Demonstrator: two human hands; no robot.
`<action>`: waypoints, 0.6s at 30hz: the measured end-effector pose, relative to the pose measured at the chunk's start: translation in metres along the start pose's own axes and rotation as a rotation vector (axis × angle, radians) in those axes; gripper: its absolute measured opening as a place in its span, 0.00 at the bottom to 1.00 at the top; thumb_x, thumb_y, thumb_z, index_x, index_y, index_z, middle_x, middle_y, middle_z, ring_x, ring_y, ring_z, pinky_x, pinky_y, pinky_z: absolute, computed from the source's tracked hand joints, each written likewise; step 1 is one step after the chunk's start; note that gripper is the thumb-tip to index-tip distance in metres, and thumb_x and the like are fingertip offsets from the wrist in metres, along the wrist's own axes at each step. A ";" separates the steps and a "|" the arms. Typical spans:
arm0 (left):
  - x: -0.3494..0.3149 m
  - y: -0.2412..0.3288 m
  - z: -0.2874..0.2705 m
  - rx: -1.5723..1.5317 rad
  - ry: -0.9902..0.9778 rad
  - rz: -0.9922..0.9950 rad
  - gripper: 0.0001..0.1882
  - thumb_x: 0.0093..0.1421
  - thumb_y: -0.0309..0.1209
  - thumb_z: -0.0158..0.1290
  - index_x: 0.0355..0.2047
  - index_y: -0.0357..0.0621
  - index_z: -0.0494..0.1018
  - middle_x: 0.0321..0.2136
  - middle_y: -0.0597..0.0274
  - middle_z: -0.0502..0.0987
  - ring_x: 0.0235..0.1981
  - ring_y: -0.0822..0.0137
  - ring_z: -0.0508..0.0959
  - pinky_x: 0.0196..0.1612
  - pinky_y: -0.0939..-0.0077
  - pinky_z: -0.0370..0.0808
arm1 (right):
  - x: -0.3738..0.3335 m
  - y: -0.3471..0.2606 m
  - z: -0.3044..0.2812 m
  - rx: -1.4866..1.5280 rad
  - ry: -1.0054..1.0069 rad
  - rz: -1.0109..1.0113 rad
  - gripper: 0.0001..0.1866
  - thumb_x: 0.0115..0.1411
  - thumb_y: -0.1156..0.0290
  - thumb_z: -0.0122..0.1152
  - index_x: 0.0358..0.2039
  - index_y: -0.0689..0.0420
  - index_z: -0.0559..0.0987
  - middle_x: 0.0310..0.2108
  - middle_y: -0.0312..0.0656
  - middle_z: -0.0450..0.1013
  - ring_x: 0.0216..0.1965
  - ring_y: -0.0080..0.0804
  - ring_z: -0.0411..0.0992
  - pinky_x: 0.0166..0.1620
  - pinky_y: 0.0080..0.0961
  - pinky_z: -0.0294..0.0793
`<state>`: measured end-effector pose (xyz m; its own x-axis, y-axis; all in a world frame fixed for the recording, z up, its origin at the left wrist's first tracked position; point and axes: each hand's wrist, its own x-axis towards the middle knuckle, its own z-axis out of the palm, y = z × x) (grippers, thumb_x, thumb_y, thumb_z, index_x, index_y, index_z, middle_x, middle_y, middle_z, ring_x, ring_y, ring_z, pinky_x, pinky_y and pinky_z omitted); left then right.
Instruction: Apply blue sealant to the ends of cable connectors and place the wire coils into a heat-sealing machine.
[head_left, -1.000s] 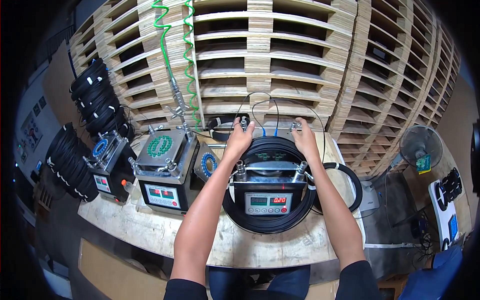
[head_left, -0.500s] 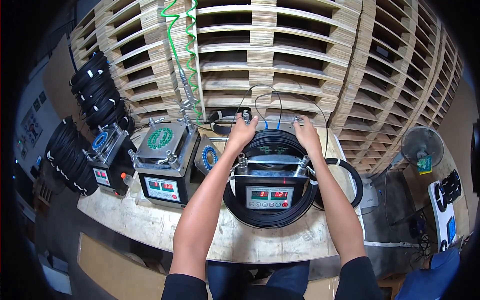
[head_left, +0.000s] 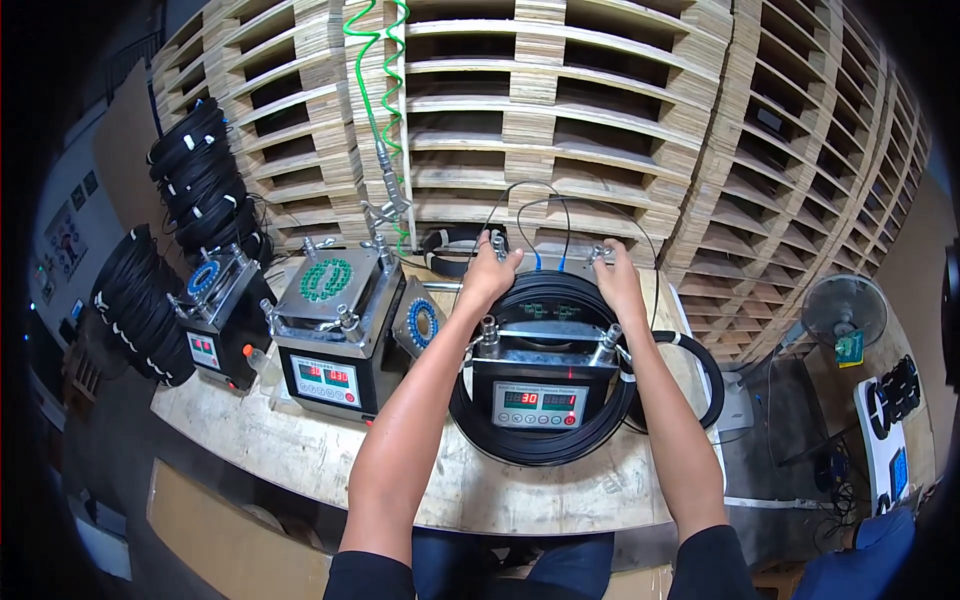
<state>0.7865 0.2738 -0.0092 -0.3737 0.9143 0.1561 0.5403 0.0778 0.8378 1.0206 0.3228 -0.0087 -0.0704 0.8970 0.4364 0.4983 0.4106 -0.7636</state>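
Observation:
A polishing machine (head_left: 541, 402) with a lit red display stands in front of me, a coil of black cable (head_left: 530, 452) looped around it. At its back left corner my left hand (head_left: 489, 275) is closed round a metal clamp post (head_left: 499, 246). My right hand (head_left: 617, 278) grips the other rear clamp post (head_left: 601, 252), partly hiding it. Between the hands, two thin black leads with blue connectors (head_left: 538, 262) rise in arcs from the top. Two front clamp posts, a left one (head_left: 489, 328) and a right one (head_left: 611, 335), are untouched.
Two more polishing machines, a nearer one (head_left: 322, 370) and a farther one (head_left: 207, 345), stand to the left on the wooden table (head_left: 300, 440). Stacked pallets (head_left: 535, 110) rise behind. A green coiled air hose (head_left: 393, 90) hangs there. Cable coils (head_left: 125, 305) and a fan (head_left: 843, 312) flank the table.
The reading on the front machine's display has changed. My hands stay on the rear clamp posts, and the whole view has shifted slightly.

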 end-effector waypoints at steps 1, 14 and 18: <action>0.000 -0.001 0.001 -0.013 0.001 0.006 0.49 0.61 0.50 0.56 0.71 0.37 0.46 0.58 0.28 0.69 0.61 0.37 0.70 0.64 0.56 0.65 | -0.001 0.000 0.000 -0.071 0.011 0.029 0.25 0.63 0.61 0.56 0.59 0.55 0.70 0.39 0.62 0.78 0.44 0.58 0.77 0.48 0.44 0.75; -0.011 0.016 -0.006 -0.011 -0.049 -0.116 0.50 0.63 0.59 0.50 0.71 0.35 0.48 0.59 0.27 0.67 0.63 0.41 0.69 0.65 0.61 0.63 | -0.001 0.001 -0.004 -0.099 0.023 -0.040 0.25 0.63 0.61 0.58 0.58 0.57 0.71 0.43 0.65 0.76 0.50 0.63 0.74 0.51 0.45 0.73; -0.012 0.016 -0.006 0.034 -0.019 -0.081 0.50 0.62 0.57 0.52 0.71 0.35 0.48 0.59 0.28 0.67 0.63 0.42 0.69 0.65 0.60 0.64 | 0.001 0.006 -0.003 -0.022 0.035 -0.102 0.24 0.62 0.62 0.58 0.56 0.58 0.72 0.43 0.64 0.76 0.48 0.63 0.74 0.50 0.45 0.73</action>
<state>0.7955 0.2613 0.0053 -0.4026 0.9120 0.0786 0.5346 0.1646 0.8289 1.0265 0.3254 -0.0113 -0.0915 0.8444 0.5278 0.5086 0.4953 -0.7043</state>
